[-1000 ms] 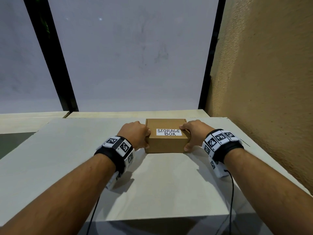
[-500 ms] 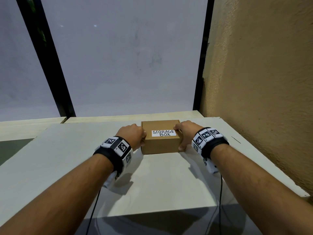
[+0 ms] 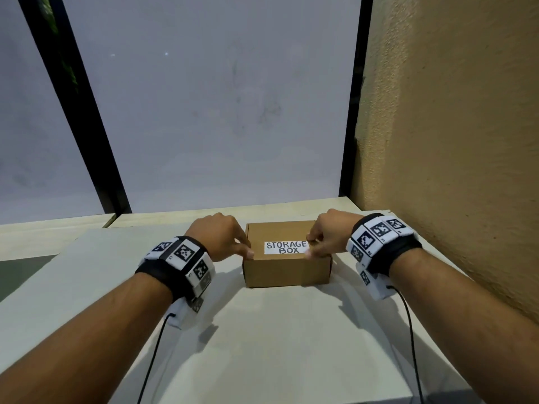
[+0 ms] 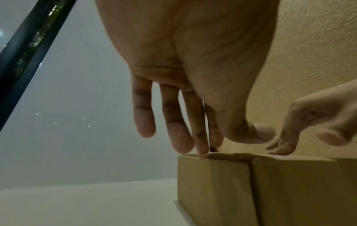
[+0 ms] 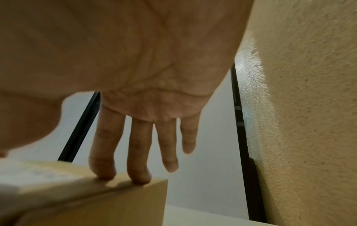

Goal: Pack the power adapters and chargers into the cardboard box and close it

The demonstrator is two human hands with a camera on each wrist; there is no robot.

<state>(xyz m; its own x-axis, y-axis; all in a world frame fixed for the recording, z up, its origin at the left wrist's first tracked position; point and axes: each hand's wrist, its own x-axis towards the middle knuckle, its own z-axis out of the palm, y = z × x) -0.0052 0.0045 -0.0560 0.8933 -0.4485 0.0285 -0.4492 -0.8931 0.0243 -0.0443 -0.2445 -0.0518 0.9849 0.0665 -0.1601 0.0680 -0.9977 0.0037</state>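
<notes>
A closed brown cardboard box [image 3: 287, 271] with a white "STORAGE BOX" label [image 3: 285, 247] stands on the pale table [image 3: 262, 345]. My left hand [image 3: 230, 240] is at its left top edge, fingers straight, fingertips [image 4: 203, 152] touching the lid's rim. My right hand [image 3: 320, 243] is over the right side of the lid, with two fingertips [image 5: 104, 174] pressing on top near the corner. In the left wrist view the box [image 4: 270, 191] shows its corner, with the right hand [image 4: 318, 116] beyond. No adapters or chargers are visible; the box's inside is hidden.
A rough tan wall [image 3: 452, 141] rises close on the right of the box. Frosted window panes with black frames [image 3: 353, 112] stand behind the table. Thin black cables [image 3: 151, 360] hang from both wristbands over the table's near edge.
Both hands have left the box's sides, which they gripped before, and risen to its top, fingertips now on the lid. The box stays closed on the table.
</notes>
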